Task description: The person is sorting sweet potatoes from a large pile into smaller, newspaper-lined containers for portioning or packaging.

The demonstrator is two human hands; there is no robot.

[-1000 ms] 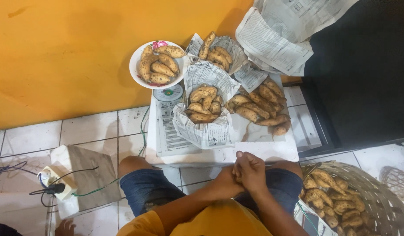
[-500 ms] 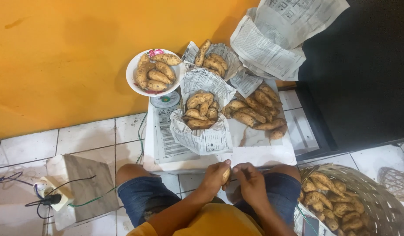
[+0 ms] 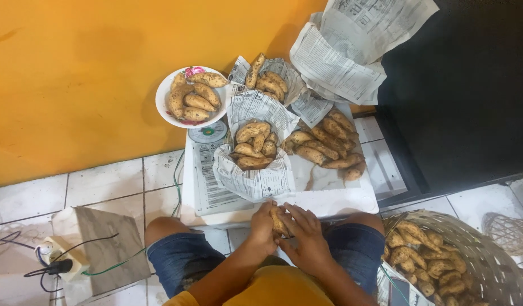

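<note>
Both hands together at the near edge of the white surface, above the lap. Left hand curled narrowly around one small brown speckled sweet potato, fingers wrapped on its left side. Right hand laid against the same sweet potato from the right, fingers spread a little over its top, grip closed onto it rather than wide. Sweet potato upright between the two palms, only its upper part showing.

Just beyond the hands, an open newspaper parcel with several sweet potatoes inside. To its right, a loose pile of sweet potatoes lying on paper on the surface. Farther off, a second newspaper bundle with a few more, and to the far left a white plate heaped with others. Crumpled newspaper sheets at far right against the orange wall. Near right, on the tiled floor, a woven basket full of sweet potatoes. Near left, a power strip with cables.
</note>
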